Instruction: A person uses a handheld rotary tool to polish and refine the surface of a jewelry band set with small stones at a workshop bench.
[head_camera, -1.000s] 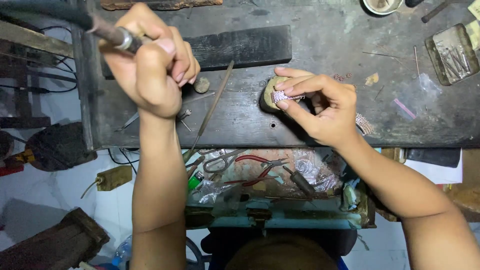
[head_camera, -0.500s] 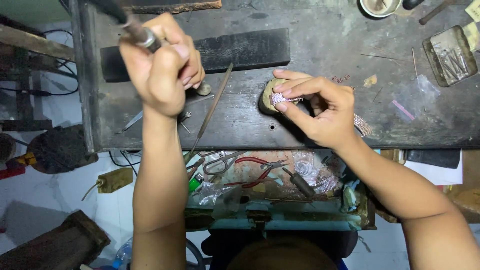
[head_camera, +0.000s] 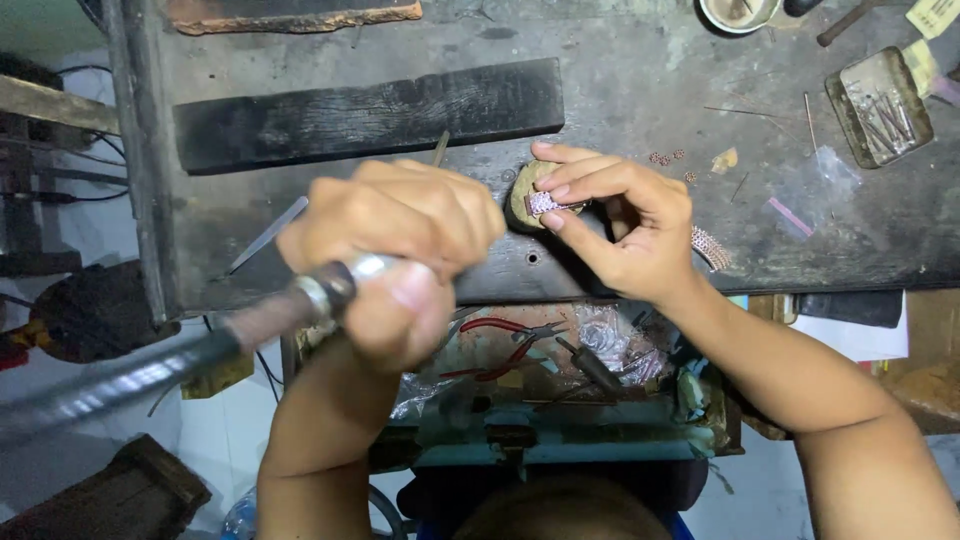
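Here we look straight down on a dark, scuffed workbench. Our left hand is clenched in a fist around a rotary handpiece, whose metal collar shows just left of the knuckles; its flexible shaft, blurred, runs off toward the near left. Whether a tip protrudes from the fist we cannot tell. Our right hand rests on the bench to the right, thumb and forefinger pinched together on a small silvery, studded piece, which lies against a rounded tan block near the bench's front edge. The two hands are close but not touching. Far of the left hand lies a long black slab. At the far right stands a shallow metal tray of thin rods; tiny ring-like bits lie just right of the right hand. Beneath the bench, an open drawer holds red-handled pliers and crumpled plastic.
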